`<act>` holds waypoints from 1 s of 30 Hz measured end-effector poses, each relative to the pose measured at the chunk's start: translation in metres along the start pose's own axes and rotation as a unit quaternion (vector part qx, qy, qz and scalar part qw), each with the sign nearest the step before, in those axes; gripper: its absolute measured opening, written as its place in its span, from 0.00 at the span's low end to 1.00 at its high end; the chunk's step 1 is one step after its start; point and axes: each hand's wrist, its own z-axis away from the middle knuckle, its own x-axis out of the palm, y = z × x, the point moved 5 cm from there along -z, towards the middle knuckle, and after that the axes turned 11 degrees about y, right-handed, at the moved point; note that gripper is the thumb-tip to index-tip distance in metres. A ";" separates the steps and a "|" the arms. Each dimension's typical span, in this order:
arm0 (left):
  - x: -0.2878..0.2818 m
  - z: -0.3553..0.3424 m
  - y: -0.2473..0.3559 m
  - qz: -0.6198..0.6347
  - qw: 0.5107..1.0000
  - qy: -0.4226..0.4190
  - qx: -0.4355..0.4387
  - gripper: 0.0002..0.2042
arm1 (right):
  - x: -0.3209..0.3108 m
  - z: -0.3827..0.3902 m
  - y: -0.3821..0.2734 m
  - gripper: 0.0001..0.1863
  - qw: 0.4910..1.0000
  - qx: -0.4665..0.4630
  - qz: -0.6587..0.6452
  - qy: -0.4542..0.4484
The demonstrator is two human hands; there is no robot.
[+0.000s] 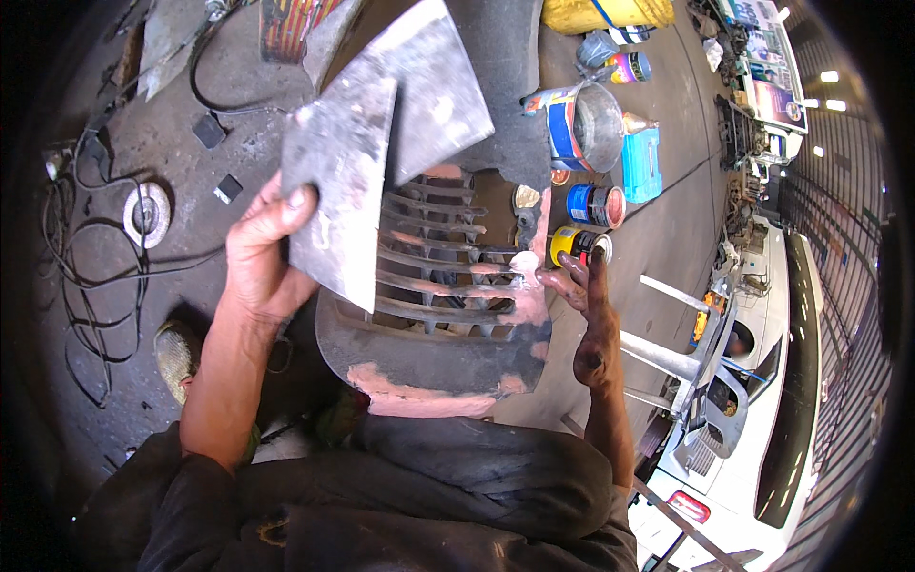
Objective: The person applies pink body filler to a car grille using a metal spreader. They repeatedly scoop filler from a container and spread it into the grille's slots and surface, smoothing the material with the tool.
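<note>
My left hand [262, 238] grips a flat grey metal plate [338, 191], its thumb over the near face. Behind it, a second smudged grey plate [434, 91] fans out up and to the right; how it is held is hidden. Below them lies a dark slatted vehicle grille panel [429, 343] with pink filler [410, 391] along its near edge and on its slats. My right hand [593, 319], stained dark, is beside the panel's right edge with its fingers stretched out, close to a yellow can [569, 245]. Nothing shows in its grasp.
A blue can [596, 205], a larger open metal tin [581, 124] and a light-blue container [641, 164] stand beyond my right hand. Cables [81, 315] and an abrasive disc [147, 214] lie on the left floor. A metal stand [662, 357] and a white vehicle [762, 400] are at right.
</note>
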 end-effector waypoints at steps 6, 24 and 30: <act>-0.007 -0.007 -0.003 -0.013 1.000 -0.002 -0.004 0.25 | 0.003 0.006 0.009 0.60 0.998 -0.038 0.022 -0.036; -0.010 -0.010 -0.004 -0.039 0.999 0.024 0.004 0.25 | 0.008 0.001 0.014 0.59 0.995 -0.031 -0.064 0.068; -0.010 -0.011 -0.005 -0.024 1.000 0.017 -0.001 0.24 | 0.011 0.008 0.019 0.64 1.000 -0.018 -0.004 0.011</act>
